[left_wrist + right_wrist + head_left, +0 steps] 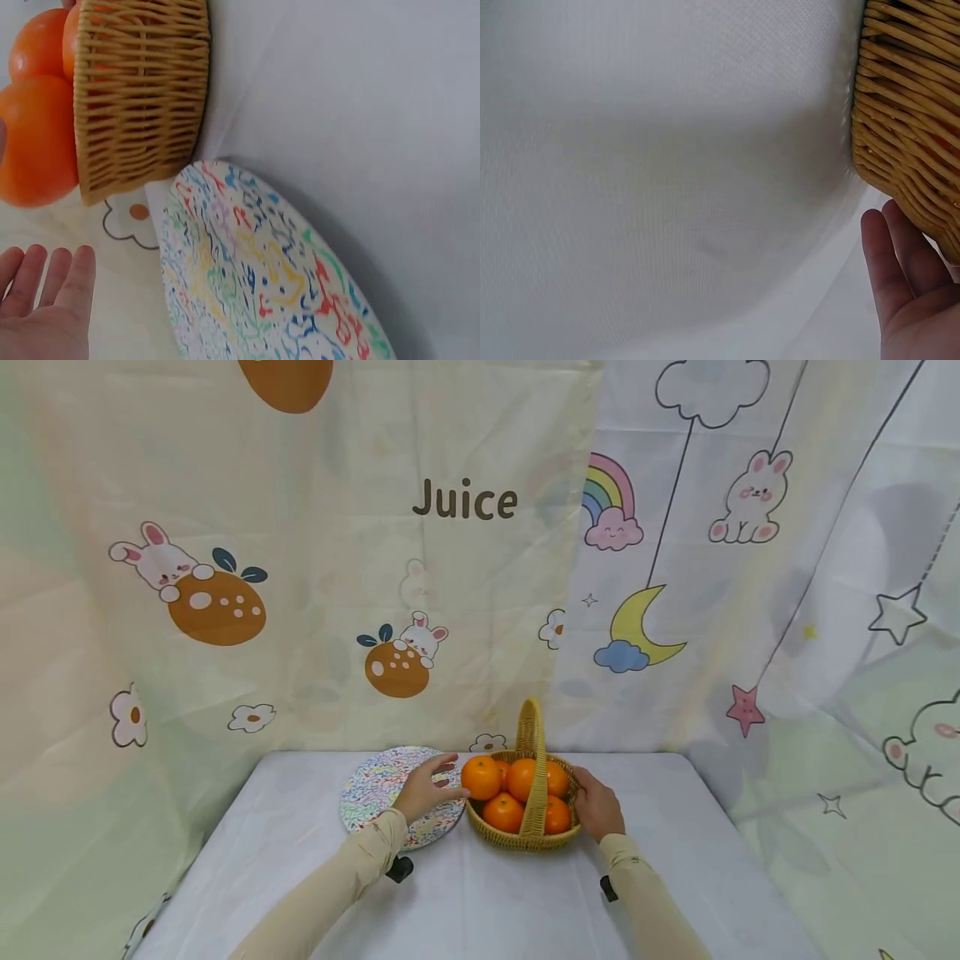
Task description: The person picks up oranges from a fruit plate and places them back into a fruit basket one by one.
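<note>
A yellow wicker basket (528,842) with a tall handle stands on the table, filled with several oranges (503,812). My left hand (426,790) is at its left side, thumb and fingers spread beside the leftmost orange (480,777). In the left wrist view, the fingers (71,281) are extended and apart from that fruit. My right hand (599,806) holds the basket's right side at the rim. Two fingers (885,255) show along the woven wall in the right wrist view; the thumb is hidden there.
A round board (372,785) with multicoloured squiggles lies left of the basket, partly under my left hand and wrist. White cloth covers the table (480,902). Printed curtains (480,577) hang right behind the table's back edge and along both sides.
</note>
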`<state>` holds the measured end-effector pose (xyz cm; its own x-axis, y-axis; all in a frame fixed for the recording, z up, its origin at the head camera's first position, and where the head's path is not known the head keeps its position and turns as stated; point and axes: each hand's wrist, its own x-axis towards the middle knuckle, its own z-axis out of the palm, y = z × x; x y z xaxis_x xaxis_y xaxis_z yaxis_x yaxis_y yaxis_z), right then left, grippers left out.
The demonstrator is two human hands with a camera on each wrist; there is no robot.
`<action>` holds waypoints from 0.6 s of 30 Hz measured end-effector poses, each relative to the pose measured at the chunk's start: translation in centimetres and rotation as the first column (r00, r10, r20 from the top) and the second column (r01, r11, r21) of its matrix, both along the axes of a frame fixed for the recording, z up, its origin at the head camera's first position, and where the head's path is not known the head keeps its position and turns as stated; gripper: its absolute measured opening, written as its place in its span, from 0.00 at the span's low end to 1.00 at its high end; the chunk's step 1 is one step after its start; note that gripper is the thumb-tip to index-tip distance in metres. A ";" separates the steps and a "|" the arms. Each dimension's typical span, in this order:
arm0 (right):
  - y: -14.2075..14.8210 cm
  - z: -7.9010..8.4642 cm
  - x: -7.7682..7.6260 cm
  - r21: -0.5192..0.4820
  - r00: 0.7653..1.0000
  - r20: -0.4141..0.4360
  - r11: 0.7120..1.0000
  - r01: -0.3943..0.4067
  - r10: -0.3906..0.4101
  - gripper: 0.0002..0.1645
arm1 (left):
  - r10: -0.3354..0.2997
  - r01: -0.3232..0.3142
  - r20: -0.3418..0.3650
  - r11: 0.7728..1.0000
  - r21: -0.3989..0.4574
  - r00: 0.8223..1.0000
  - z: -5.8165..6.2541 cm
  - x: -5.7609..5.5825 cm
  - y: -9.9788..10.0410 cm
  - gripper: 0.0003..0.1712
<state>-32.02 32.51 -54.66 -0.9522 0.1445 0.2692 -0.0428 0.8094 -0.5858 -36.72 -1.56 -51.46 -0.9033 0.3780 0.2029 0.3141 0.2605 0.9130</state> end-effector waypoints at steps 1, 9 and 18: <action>0.1 0.0 0.0 0.005 1.000 -0.003 1.000 -0.009 0.009 0.28 | 0.005 -0.005 -0.012 1.000 -0.008 1.000 0.1 0.0 -0.2 0.45; 0.2 1.1 -0.2 0.117 0.997 0.042 0.990 -0.076 0.071 0.29 | 0.050 -0.063 -0.110 0.992 -0.113 0.993 0.8 -0.1 -2.7 0.45; 0.6 2.1 -0.1 0.204 0.989 0.102 0.971 -0.125 0.106 0.29 | 0.042 -0.147 -0.270 0.914 -0.379 0.962 2.6 0.0 -6.6 0.47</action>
